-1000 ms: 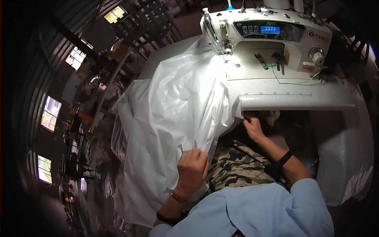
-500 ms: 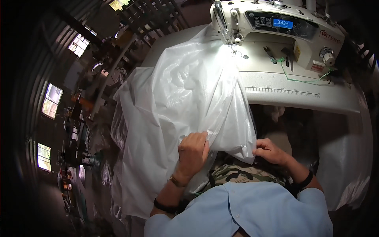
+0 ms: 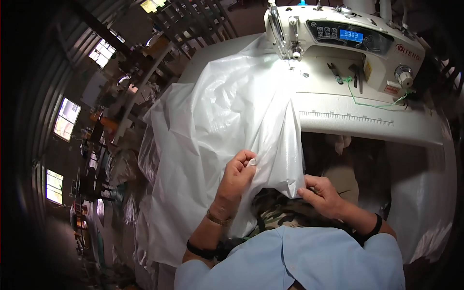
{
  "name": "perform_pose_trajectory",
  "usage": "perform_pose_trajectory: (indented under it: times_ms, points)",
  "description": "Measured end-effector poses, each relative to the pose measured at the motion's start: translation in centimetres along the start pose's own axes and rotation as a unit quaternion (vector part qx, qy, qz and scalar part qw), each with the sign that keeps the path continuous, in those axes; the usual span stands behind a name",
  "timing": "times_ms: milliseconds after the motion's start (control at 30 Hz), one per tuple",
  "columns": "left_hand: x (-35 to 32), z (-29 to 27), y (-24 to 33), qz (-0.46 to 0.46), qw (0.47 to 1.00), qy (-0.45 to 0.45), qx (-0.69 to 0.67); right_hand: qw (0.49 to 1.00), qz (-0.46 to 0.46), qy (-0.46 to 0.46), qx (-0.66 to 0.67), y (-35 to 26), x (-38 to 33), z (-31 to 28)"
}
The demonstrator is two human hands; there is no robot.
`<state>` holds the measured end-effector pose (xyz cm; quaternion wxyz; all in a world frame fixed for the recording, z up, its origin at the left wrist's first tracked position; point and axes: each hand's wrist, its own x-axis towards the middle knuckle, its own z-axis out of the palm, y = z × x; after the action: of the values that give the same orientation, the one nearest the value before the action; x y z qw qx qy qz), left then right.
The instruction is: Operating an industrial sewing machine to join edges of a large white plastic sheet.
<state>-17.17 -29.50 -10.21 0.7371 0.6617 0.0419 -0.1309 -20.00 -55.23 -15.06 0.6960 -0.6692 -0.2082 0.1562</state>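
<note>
A large sheet of thin white plastic-like fabric (image 3: 217, 111) spreads from under the needle of a white sewing machine (image 3: 357, 36) down over the table's front edge toward my lap. My left hand (image 3: 236, 178) pinches a fold of the sheet, its fingers closed with a bit of the material poking up between them. At the sheet's lower right corner, my right hand (image 3: 323, 194) grips the edge between thumb and fingers. Between my hands the material hangs in gathered creases that run up to the lit needle area.
Dark thread snips (image 3: 334, 72) and a small black tool (image 3: 356, 76) lie on the machine bed beside a green cord (image 3: 360, 102). A printed ruler strip (image 3: 345, 117) runs along the table front. More pale translucent sheeting (image 3: 418, 193) hangs at right; a slatted chair back (image 3: 193, 21) stands beyond.
My right hand has shifted left with the sheet's corner, narrowing the gap between my hands. My left hand has turned and lifted slightly with its pinched fold. The view has shifted slightly.
</note>
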Motion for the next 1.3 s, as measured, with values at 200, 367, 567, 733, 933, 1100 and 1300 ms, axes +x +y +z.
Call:
perform_pose_trajectory:
  times_ms: [200, 367, 567, 733, 933, 1100, 1300]
  points:
    - [0.9, 1.5, 0.4, 0.167, 0.916, 0.070, 0.359, 1.000, -0.005, -0.018, 0.003, -0.7, 1.7, 1.5]
    - [0.6, 1.9, 1.4, 0.290, 0.763, 0.144, 0.559, 0.998, -0.060, -0.012, 0.009, -0.9, 2.6, 2.4]
    - [1.8, 1.3, 1.2, 0.395, 0.771, 0.149, 0.478, 0.999, -0.043, -0.007, 0.008, -1.1, 2.8, 2.9]
    - [2.3, 1.1, 0.7, 0.275, 0.924, 0.118, 0.239, 0.999, -0.043, -0.017, -0.021, -0.8, 3.3, 2.8]
    - [2.2, 2.2, 0.9, 0.326, 0.897, 0.060, 0.293, 0.997, -0.072, -0.003, -0.035, -1.0, 3.5, 3.1]
    - [2.1, 2.8, 1.4, 0.335, 0.875, 0.002, 0.350, 0.994, -0.094, 0.009, -0.056, -1.7, 3.4, 3.0]
    - [1.9, 3.0, 1.1, 0.306, 0.884, -0.034, 0.353, 0.978, -0.135, 0.004, -0.160, -2.2, 4.0, 3.3]
